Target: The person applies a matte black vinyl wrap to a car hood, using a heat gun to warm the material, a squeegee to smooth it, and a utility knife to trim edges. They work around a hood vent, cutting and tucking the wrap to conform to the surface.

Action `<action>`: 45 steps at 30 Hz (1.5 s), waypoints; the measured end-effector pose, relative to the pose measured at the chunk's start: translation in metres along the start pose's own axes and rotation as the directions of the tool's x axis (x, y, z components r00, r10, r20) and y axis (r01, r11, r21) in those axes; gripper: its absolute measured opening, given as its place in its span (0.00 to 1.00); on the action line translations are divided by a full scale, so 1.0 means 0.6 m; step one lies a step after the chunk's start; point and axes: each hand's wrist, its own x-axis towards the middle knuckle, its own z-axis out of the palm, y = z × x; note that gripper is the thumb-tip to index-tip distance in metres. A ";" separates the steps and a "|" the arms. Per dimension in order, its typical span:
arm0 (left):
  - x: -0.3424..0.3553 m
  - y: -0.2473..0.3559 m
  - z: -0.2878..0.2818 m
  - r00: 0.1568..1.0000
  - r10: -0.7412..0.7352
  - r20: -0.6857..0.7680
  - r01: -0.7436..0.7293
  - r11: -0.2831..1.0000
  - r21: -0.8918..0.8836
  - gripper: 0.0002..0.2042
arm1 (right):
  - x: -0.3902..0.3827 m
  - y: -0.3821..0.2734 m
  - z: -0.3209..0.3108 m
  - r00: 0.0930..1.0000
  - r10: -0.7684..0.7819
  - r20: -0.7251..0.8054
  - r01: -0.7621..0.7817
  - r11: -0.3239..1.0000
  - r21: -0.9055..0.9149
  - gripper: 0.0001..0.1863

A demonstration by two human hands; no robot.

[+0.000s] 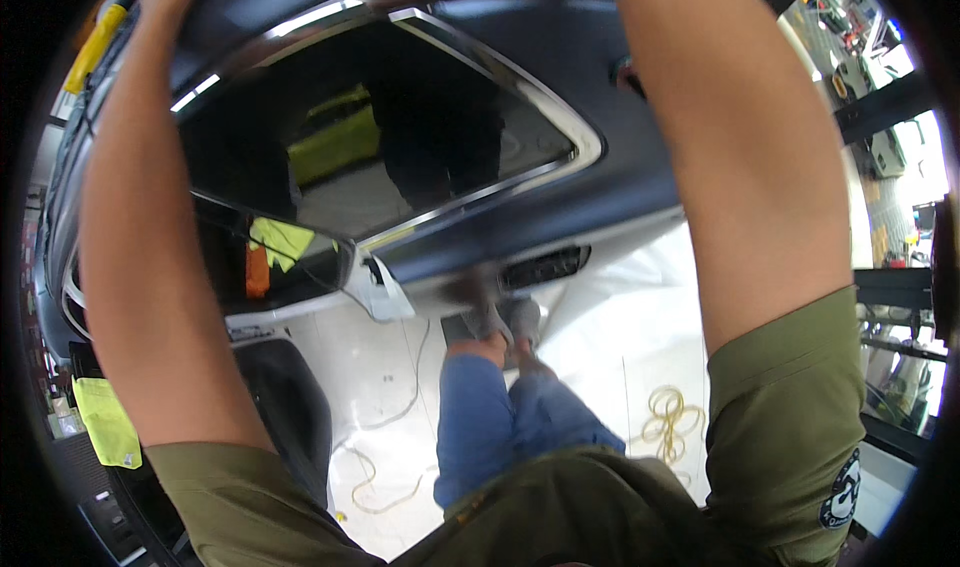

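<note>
Both my forearms reach up along the sides of the head view, the left (pixel 150 217) and the right (pixel 750 167), and both hands are out of sight past the top edge. Between them is a dark vehicle panel (pixel 640 177) around a glossy black glass pane (pixel 250 117) with bright trim and reflections. Below the pane's left part, a yellow-green cloth (pixel 280 237) and an orange item (pixel 257 272) show in a dark opening. A pale strip or sheet (pixel 385 289) hangs at the panel's lower edge, with a thin cord beside it.
My legs stand on a white floor (pixel 385 377) with a coiled yellow hose (pixel 668 417) and loose cords. A black padded item (pixel 295 407) is at lower left, another yellow-green cloth (pixel 107 417) left of it. A yellow-handled tool (pixel 95 47) is at upper left, dark frames (pixel 880 107) at right.
</note>
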 end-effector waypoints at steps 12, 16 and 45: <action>0.000 -0.033 0.013 0.999 0.029 -0.035 -0.029 1.000 -0.010 0.29 | -0.001 -0.039 -0.015 0.932 0.329 0.151 -0.341 0.937 0.068 0.30; 0.006 -0.037 0.005 0.998 0.050 -0.026 -0.051 0.998 -0.022 0.28 | 0.007 -0.018 0.005 0.948 0.286 0.141 -0.300 0.950 0.092 0.28; 0.443 -0.008 0.190 0.873 0.470 0.128 -0.272 0.688 -0.673 0.08 | 0.303 0.119 0.290 0.763 0.579 0.288 -0.646 0.684 0.338 0.12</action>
